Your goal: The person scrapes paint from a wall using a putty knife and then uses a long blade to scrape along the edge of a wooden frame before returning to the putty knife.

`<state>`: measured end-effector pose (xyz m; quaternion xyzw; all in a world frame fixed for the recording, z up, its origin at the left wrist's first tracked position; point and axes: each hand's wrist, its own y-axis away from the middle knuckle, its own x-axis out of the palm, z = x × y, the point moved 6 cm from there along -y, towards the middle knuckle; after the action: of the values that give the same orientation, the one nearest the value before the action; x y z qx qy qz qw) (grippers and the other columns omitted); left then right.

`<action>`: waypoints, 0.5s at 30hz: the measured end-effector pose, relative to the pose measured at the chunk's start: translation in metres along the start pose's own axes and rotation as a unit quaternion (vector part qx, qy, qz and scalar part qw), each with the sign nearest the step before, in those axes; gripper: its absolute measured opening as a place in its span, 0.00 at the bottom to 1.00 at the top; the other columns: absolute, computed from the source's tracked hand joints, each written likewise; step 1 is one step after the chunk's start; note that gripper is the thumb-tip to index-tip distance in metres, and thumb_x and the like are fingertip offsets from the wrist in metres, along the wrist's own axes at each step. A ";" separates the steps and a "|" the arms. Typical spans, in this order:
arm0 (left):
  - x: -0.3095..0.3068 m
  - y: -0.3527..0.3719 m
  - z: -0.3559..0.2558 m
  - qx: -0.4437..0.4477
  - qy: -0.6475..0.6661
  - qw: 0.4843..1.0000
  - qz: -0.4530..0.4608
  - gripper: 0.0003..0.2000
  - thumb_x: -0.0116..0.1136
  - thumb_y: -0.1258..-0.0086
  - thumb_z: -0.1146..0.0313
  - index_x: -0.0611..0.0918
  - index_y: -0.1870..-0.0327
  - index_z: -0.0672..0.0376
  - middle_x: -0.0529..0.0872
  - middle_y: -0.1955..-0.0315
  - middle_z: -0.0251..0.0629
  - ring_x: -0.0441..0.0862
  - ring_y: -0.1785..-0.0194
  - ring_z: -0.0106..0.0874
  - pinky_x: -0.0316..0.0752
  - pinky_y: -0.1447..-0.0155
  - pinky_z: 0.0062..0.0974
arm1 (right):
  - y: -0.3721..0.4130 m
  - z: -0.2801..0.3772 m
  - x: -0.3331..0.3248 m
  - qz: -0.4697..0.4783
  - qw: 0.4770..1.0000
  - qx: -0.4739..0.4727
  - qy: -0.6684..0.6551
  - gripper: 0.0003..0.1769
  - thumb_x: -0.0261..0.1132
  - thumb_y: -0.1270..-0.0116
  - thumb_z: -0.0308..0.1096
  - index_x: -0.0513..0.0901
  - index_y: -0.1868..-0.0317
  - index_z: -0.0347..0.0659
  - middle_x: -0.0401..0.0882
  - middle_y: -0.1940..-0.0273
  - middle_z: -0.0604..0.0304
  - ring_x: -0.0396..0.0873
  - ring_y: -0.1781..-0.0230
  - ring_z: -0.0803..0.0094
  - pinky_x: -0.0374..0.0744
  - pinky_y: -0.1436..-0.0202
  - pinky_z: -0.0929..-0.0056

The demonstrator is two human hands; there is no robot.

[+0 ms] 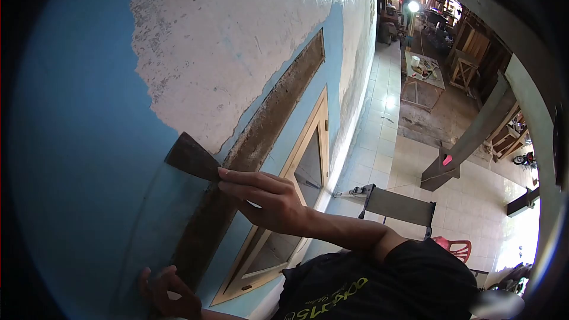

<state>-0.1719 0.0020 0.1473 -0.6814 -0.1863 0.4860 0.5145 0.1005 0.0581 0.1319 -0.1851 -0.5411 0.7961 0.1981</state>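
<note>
My right hand (267, 198) grips the narrow end of a dark, wide-bladed scraper (192, 157) between thumb and fingers. The blade lies against the blue painted wall (89, 142), beside the lower edge of a bare, pale patch (195, 53) with ragged borders. Under and beside this hand runs a long brown recessed strip (272, 106) in the wall. My left hand (169, 296) is at the lower left by the wall, near the strip's lower end, its thumb and fingers apart; nothing shows clearly in it.
A wooden-framed window (320, 133) sits in the wall beyond the strip. To the right are a tiled floor (379, 142), a grey-topped stand (398, 206), a red chair (459, 250), a post (474, 136), and a table (435, 83) bearing tools.
</note>
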 end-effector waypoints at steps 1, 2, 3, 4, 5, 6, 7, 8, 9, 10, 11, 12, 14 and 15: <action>-0.001 0.001 0.000 -0.008 -0.010 1.000 0.000 0.10 0.50 0.26 0.71 0.80 0.68 0.63 0.84 0.67 0.40 0.78 0.49 0.43 0.70 0.38 0.46 | 0.002 -0.001 0.000 0.007 1.000 0.007 -0.003 0.17 0.71 0.43 0.21 0.85 0.52 0.40 0.81 0.43 0.56 0.86 0.53 0.69 0.87 0.58 0.74; -0.001 -0.003 -0.006 -0.016 -0.020 1.000 -0.001 0.09 0.50 0.26 0.71 0.81 0.68 0.63 0.84 0.67 0.40 0.79 0.51 0.42 0.69 0.38 0.46 | 0.007 -0.003 0.000 0.015 1.000 0.012 -0.006 0.16 0.71 0.43 0.20 0.85 0.52 0.40 0.81 0.43 0.56 0.86 0.53 0.68 0.87 0.58 0.74; -0.002 -0.005 -0.009 -0.023 -0.029 0.999 -0.002 0.09 0.50 0.26 0.71 0.81 0.68 0.62 0.84 0.67 0.39 0.79 0.53 0.41 0.69 0.37 0.46 | 0.012 -0.003 -0.001 0.021 1.000 0.019 -0.008 0.16 0.71 0.43 0.20 0.85 0.53 0.40 0.81 0.44 0.56 0.86 0.53 0.68 0.87 0.58 0.74; -0.001 -0.004 -0.007 -0.015 -0.024 1.000 -0.005 0.09 0.50 0.26 0.71 0.81 0.68 0.62 0.84 0.67 0.39 0.79 0.53 0.41 0.69 0.38 0.46 | 0.016 -0.003 0.000 0.023 0.999 0.023 -0.007 0.16 0.71 0.43 0.21 0.85 0.53 0.40 0.81 0.44 0.56 0.86 0.53 0.68 0.87 0.58 0.75; 0.000 -0.002 -0.004 -0.007 -0.019 1.000 -0.009 0.10 0.50 0.26 0.71 0.81 0.68 0.62 0.84 0.67 0.39 0.79 0.53 0.41 0.69 0.38 0.46 | 0.020 -0.003 0.000 0.025 0.999 0.027 -0.004 0.15 0.71 0.43 0.21 0.85 0.53 0.40 0.82 0.44 0.56 0.86 0.53 0.68 0.88 0.58 0.75; 0.001 -0.001 -0.003 0.000 -0.012 1.000 -0.011 0.10 0.50 0.26 0.71 0.81 0.68 0.62 0.84 0.68 0.39 0.79 0.53 0.41 0.69 0.38 0.45 | 0.022 -0.003 0.000 0.027 0.999 0.032 -0.001 0.15 0.71 0.43 0.21 0.85 0.54 0.40 0.82 0.44 0.56 0.86 0.53 0.67 0.88 0.59 0.75; 0.002 0.000 -0.001 -0.001 -0.015 1.000 -0.005 0.10 0.50 0.26 0.72 0.81 0.68 0.62 0.84 0.68 0.40 0.78 0.51 0.42 0.69 0.39 0.45 | 0.019 -0.003 -0.001 0.024 0.999 0.026 -0.005 0.15 0.71 0.43 0.21 0.85 0.54 0.40 0.82 0.45 0.56 0.86 0.53 0.67 0.88 0.59 0.75; 0.002 0.000 -0.001 -0.002 -0.018 1.000 0.003 0.10 0.50 0.26 0.72 0.81 0.68 0.63 0.84 0.68 0.40 0.78 0.50 0.43 0.70 0.39 0.45 | 0.013 -0.004 -0.002 0.020 1.000 0.022 -0.009 0.15 0.71 0.43 0.21 0.85 0.54 0.40 0.82 0.45 0.56 0.86 0.53 0.67 0.88 0.59 0.75; 0.002 0.000 -0.001 -0.002 -0.020 1.000 0.011 0.09 0.50 0.26 0.72 0.81 0.68 0.63 0.84 0.68 0.40 0.77 0.48 0.43 0.70 0.39 0.45 | 0.008 -0.004 -0.004 0.015 1.000 0.018 -0.012 0.15 0.71 0.43 0.21 0.85 0.54 0.40 0.82 0.45 0.56 0.86 0.54 0.67 0.88 0.59 0.75; 0.001 0.000 -0.001 -0.011 -0.014 1.000 0.011 0.09 0.50 0.26 0.72 0.81 0.68 0.63 0.84 0.68 0.40 0.77 0.47 0.44 0.70 0.40 0.44 | 0.004 -0.003 -0.004 0.017 0.999 0.026 -0.020 0.16 0.71 0.43 0.21 0.85 0.53 0.40 0.82 0.45 0.55 0.86 0.52 0.66 0.88 0.58 0.74; 0.001 0.000 -0.003 -0.020 -0.009 1.000 0.008 0.10 0.50 0.26 0.72 0.81 0.68 0.63 0.84 0.68 0.40 0.76 0.46 0.45 0.70 0.40 0.44 | 0.000 -0.002 -0.004 0.019 0.999 0.031 -0.029 0.16 0.70 0.43 0.21 0.85 0.53 0.39 0.81 0.44 0.55 0.85 0.51 0.65 0.88 0.57 0.73; 0.001 -0.001 -0.003 -0.030 -0.005 1.000 0.003 0.10 0.50 0.26 0.72 0.81 0.68 0.63 0.84 0.67 0.40 0.76 0.45 0.46 0.70 0.41 0.44 | -0.003 -0.002 -0.003 0.021 0.998 0.033 -0.040 0.16 0.69 0.43 0.20 0.84 0.52 0.39 0.81 0.44 0.55 0.85 0.50 0.64 0.88 0.56 0.73; 0.000 0.002 -0.001 -0.034 -0.017 0.999 0.003 0.10 0.50 0.26 0.71 0.80 0.68 0.63 0.85 0.67 0.40 0.76 0.44 0.46 0.71 0.41 0.44 | 0.004 -0.002 -0.002 0.022 0.998 0.035 -0.041 0.17 0.69 0.43 0.20 0.84 0.52 0.39 0.81 0.44 0.54 0.85 0.51 0.64 0.88 0.57 0.73; 0.000 0.004 0.001 -0.037 -0.023 0.999 0.003 0.10 0.50 0.26 0.71 0.80 0.68 0.63 0.85 0.67 0.40 0.76 0.44 0.46 0.71 0.41 0.44 | 0.010 -0.003 -0.001 0.023 0.998 0.037 -0.042 0.17 0.69 0.43 0.20 0.84 0.51 0.39 0.81 0.44 0.54 0.85 0.51 0.64 0.88 0.57 0.74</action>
<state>-0.1733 0.0008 0.1442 -0.6890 -0.2135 0.4962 0.4832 0.1018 0.0565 0.1215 -0.1567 -0.5149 0.8268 0.1636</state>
